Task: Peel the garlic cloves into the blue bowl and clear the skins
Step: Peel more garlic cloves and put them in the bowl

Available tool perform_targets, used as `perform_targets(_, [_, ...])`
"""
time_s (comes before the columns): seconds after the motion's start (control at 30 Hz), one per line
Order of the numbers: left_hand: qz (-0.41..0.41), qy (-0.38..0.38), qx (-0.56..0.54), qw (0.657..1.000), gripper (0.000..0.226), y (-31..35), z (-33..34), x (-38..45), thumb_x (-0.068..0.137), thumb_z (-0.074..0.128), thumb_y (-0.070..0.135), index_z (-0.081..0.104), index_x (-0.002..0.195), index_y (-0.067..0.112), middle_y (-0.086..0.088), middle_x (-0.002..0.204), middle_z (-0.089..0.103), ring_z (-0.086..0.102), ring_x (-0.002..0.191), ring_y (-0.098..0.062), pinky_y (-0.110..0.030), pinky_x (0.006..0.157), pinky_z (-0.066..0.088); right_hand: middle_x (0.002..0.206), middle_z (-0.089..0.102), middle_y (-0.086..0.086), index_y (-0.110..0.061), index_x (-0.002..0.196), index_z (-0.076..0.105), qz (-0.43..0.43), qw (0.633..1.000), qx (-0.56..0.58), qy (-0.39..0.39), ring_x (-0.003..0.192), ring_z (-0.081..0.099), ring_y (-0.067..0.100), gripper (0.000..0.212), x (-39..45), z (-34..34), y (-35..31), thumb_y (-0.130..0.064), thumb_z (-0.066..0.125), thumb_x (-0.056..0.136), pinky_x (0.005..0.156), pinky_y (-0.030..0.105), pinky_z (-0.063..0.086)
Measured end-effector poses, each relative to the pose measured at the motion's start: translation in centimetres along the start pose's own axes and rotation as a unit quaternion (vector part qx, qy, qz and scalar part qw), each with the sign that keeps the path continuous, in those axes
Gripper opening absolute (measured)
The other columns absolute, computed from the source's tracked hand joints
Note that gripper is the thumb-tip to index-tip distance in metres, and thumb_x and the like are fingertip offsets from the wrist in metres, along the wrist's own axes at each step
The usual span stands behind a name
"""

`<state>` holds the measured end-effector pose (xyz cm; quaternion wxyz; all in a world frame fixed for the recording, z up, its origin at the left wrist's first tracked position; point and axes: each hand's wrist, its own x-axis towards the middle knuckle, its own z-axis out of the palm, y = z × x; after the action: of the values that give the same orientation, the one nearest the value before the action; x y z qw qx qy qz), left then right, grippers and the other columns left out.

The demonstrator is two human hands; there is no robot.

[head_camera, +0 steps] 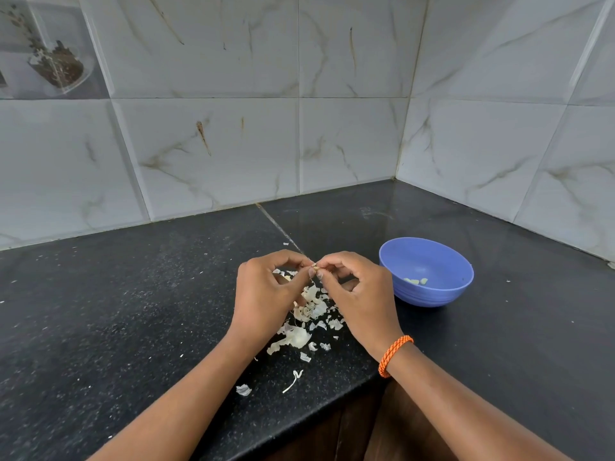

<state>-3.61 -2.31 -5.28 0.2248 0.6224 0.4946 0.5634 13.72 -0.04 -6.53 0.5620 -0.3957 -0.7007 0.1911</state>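
Now we pinch garlic clove between left hand and right hand, both grasping it, just beside blue bowl for short drop. Peeled cloves inside bowl. Skins fall on worktop beneath hands, beside bowl, not yet cleared.

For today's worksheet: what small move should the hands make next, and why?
Probably pull the skin off: both hands pinch one clove above the skins, and its skin looks partly on. The bowl waits at right.
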Motion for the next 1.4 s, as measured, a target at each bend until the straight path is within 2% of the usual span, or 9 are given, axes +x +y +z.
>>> perform_targets(0.17, [-0.054,0.001,-0.105,0.993,0.008,0.2,0.1,0.1,0.095,0.084,0.018,0.082,0.099,0.011,-0.004,0.092,0.082,0.079,0.066,-0.032,-0.036,0.056,0.062,0.09,0.079,-0.005,-0.018,0.1,0.079,0.047,0.995,0.086,-0.002,0.084,0.077,0.021,0.009,0.0,-0.1,-0.2,-0.011,0.079,0.096,0.066,0.038,0.065])
perform_targets(0.37, [-0.07,-0.015,-0.14,0.988,0.009,0.3,0.3,0.1,0.098,0.08,0.019,0.079,0.102,0.01,-0.005,0.095,0.081,0.078,0.065,-0.036,-0.036,0.056,0.061,0.09,0.077,0.004,-0.012,0.101,0.079,0.078,0.986,0.149,-0.011,0.079,0.074,0.022,0.006,0.0,-0.2,-0.4,-0.009,0.077,0.097,0.061,0.036,0.064])
perform_targets(0.53, [-0.056,-0.027,-0.124,0.99,0.008,0.1,0.6,0.1,0.103,0.075,0.02,0.075,0.105,0.013,-0.004,0.099,0.077,0.077,0.064,-0.038,-0.034,0.051,0.059,0.088,0.075,0.005,-0.012,0.102,0.078,0.082,0.982,0.168,-0.012,0.075,0.072,0.021,0.005,-0.1,-0.2,-0.5,-0.009,0.076,0.098,0.06,0.034,0.062])
perform_targets(0.8, [-0.05,-0.035,-0.097,0.993,0.009,-0.1,0.8,0.2,0.108,0.066,0.021,0.071,0.105,0.014,-0.003,0.099,0.076,0.078,0.067,-0.033,-0.042,0.056,0.063,0.091,0.075,0.008,-0.011,0.103,0.077,0.109,0.97,0.219,-0.003,0.073,0.067,0.021,0.005,-0.2,-0.1,-0.5,-0.01,0.075,0.099,0.059,0.035,0.058])
perform_targets(0.93, [-0.049,-0.024,-0.086,0.995,0.005,-0.4,0.6,0.2,0.103,0.072,0.01,0.07,0.101,0.014,-0.002,0.097,0.075,0.079,0.066,-0.031,-0.042,0.057,0.063,0.091,0.073,0.013,-0.011,0.106,0.076,0.152,0.953,0.263,0.019,0.073,0.064,0.024,0.008,0.0,-0.2,-0.4,-0.008,0.075,0.098,0.059,0.037,0.057])
perform_targets(1.03, [-0.041,-0.02,-0.073,0.996,0.02,-0.6,0.4,0.2,0.098,0.071,-0.001,0.072,0.103,0.018,-0.001,0.098,0.074,0.079,0.065,-0.031,-0.046,0.058,0.064,0.091,0.073,0.016,-0.011,0.109,0.076,0.169,0.942,0.29,0.017,0.072,0.061,0.025,0.012,0.1,-0.4,-0.2,-0.007,0.074,0.098,0.058,0.035,0.055])
perform_targets(1.17, [-0.044,-0.026,-0.045,0.998,0.015,-0.3,0.3,0.1,0.103,0.07,0.013,0.08,0.095,0.02,0.004,0.103,0.078,0.078,0.064,-0.027,-0.048,0.06,0.065,0.091,0.071,0.013,-0.015,0.108,0.079,0.164,0.946,0.278,0.003,0.073,0.061,0.023,0.015,0.0,-0.4,-0.2,-0.005,0.071,0.099,0.059,0.036,0.056])
perform_targets(1.3, [-0.037,-0.008,0.0,0.999,0.022,-0.4,0.5,0.2,0.103,0.073,0.032,0.081,0.085,0.022,0.008,0.102,0.078,0.076,0.06,-0.022,-0.053,0.061,0.065,0.094,0.073,0.011,-0.01,0.106,0.078,0.165,0.946,0.28,-0.006,0.074,0.062,0.023,0.012,0.0,-0.4,-0.2,-0.005,0.07,0.1,0.059,0.037,0.056])
perform_targets(1.4, [-0.033,-0.015,0.017,0.999,0.01,-1.0,0.4,0.3,0.094,0.085,0.024,0.08,0.086,0.026,0.008,0.099,0.077,0.076,0.059,-0.019,-0.05,0.063,0.066,0.094,0.074,0.014,-0.006,0.106,0.073,0.16,0.948,0.274,-0.018,0.073,0.063,0.023,0.007,0.0,-0.4,-0.2,-0.005,0.071,0.099,0.056,0.037,0.056])
